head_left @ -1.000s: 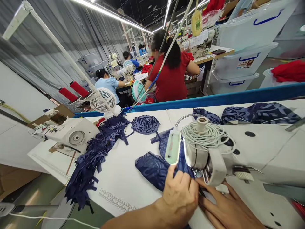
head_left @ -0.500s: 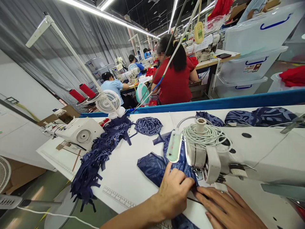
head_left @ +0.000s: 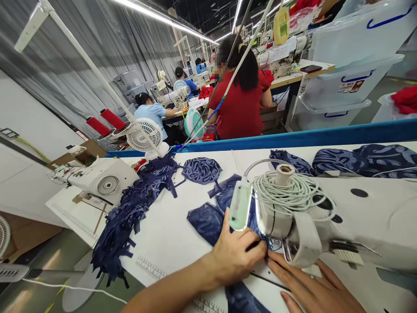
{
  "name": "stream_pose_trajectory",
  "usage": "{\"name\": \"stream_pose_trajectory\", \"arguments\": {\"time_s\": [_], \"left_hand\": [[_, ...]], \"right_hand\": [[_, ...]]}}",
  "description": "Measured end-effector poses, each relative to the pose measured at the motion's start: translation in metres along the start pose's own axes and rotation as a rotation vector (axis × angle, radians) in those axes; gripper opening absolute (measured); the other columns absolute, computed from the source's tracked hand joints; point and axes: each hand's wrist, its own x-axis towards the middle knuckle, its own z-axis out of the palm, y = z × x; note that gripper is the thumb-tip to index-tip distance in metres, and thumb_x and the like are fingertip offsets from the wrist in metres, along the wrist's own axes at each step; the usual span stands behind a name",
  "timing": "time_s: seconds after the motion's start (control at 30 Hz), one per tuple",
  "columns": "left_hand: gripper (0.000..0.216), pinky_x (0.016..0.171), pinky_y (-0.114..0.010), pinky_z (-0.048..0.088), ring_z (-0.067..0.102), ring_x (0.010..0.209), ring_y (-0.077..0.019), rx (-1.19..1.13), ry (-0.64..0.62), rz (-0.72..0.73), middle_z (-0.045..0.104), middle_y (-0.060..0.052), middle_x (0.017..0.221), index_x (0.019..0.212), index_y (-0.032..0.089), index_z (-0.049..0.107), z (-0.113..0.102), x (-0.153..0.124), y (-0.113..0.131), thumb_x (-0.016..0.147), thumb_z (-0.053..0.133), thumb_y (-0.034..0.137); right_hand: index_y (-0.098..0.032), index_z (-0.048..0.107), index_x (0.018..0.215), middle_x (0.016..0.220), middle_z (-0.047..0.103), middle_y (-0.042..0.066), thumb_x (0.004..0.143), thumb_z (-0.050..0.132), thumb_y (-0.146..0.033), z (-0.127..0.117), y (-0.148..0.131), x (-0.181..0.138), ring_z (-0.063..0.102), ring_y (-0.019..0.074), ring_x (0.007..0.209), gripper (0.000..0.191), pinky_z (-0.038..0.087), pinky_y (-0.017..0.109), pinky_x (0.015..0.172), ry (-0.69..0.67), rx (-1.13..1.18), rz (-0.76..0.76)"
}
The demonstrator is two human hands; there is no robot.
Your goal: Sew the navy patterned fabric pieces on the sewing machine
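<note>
My left hand (head_left: pixel 236 254) presses flat on a navy patterned fabric piece (head_left: pixel 206 219) just left of the needle area of the white sewing machine (head_left: pixel 355 217). Its fingertips pinch the cloth near the presser foot. My right hand (head_left: pixel 314 289) lies flat on the machine bed under the machine arm, fingers pointing left toward the needle. A small LED lamp (head_left: pixel 240 205) on a gooseneck hangs over the fabric. More of the navy fabric (head_left: pixel 243 300) trails off the table's front edge between my arms.
A heap of navy fabric strips (head_left: pixel 130 217) lies at left, beside a second white machine (head_left: pixel 100 180) and a small fan (head_left: pixel 143 137). More navy pieces (head_left: pixel 365 158) lie behind the machine. Several people sit sewing beyond the blue table edge (head_left: pixel 293 137). White bins (head_left: pixel 342 82) are stacked at right.
My left hand has slid forward toward the presser foot and its fingers have curled onto the cloth. The view has shifted slightly; my right hand stays flat on the bed.
</note>
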Motion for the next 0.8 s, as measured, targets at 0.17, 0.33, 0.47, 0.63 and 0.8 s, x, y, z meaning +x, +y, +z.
{"name": "stream_pose_trajectory", "arguments": {"time_s": [0.17, 0.33, 0.47, 0.63, 0.8], "left_hand": [[0.016, 0.095, -0.044, 0.051, 0.059, 0.08, -0.018, 0.081, -0.081, 0.03, 0.062, -0.003, 0.083, 0.092, 0.017, 0.063, 0.005, 0.014, 0.005, 0.099, 0.048, 0.014], [0.009, 0.103, -0.047, 0.046, 0.057, 0.078, -0.0195, 0.125, 0.049, -0.23, 0.061, -0.005, 0.085, 0.095, 0.017, 0.062, 0.009, 0.002, 0.04, 0.09, 0.055, 0.015], [0.025, 0.108, -0.047, 0.041, 0.061, 0.096, -0.021, 0.012, -0.025, -0.171, 0.066, -0.005, 0.105, 0.114, 0.021, 0.063, -0.001, -0.006, 0.02, 0.09, 0.06, 0.017], [0.014, 0.107, -0.046, 0.042, 0.061, 0.089, -0.0187, 0.033, -0.135, -0.083, 0.065, -0.003, 0.092, 0.101, 0.02, 0.063, -0.007, 0.001, 0.008, 0.094, 0.054, 0.012], [0.019, 0.105, -0.047, 0.043, 0.059, 0.084, -0.0187, -0.051, -0.096, -0.152, 0.065, -0.002, 0.09, 0.108, 0.02, 0.064, 0.002, -0.004, 0.012, 0.09, 0.059, 0.017]], "right_hand": [[-0.012, 0.066, 0.124, 0.126, 0.07, 0.015, 0.1, 0.042, -0.025, -0.01, -0.004, 0.013, 0.066, 0.0277, 0.104, 0.036, 0.038, 0.049, 0.097, -0.044, 0.027, 0.046], [-0.021, 0.069, 0.094, 0.106, 0.074, 0.008, 0.098, 0.036, -0.01, -0.02, 0.007, 0.02, 0.065, 0.0256, 0.096, 0.035, 0.04, 0.047, 0.097, 0.057, 0.121, 0.068], [-0.021, 0.073, 0.096, 0.083, 0.069, 0.008, 0.096, 0.036, -0.011, -0.015, 0.014, 0.019, 0.061, 0.025, 0.077, 0.038, 0.044, 0.047, 0.084, 0.036, 0.059, 0.098], [-0.013, 0.072, 0.116, 0.085, 0.07, 0.01, 0.089, 0.038, -0.003, -0.006, 0.009, 0.015, 0.063, 0.0247, 0.075, 0.045, 0.042, 0.052, 0.09, -0.017, -0.025, 0.039], [-0.016, 0.068, 0.125, 0.099, 0.075, 0.007, 0.098, 0.039, -0.009, -0.002, 0.002, 0.011, 0.067, 0.0247, 0.084, 0.04, 0.04, 0.053, 0.095, -0.023, 0.119, 0.134]]}}
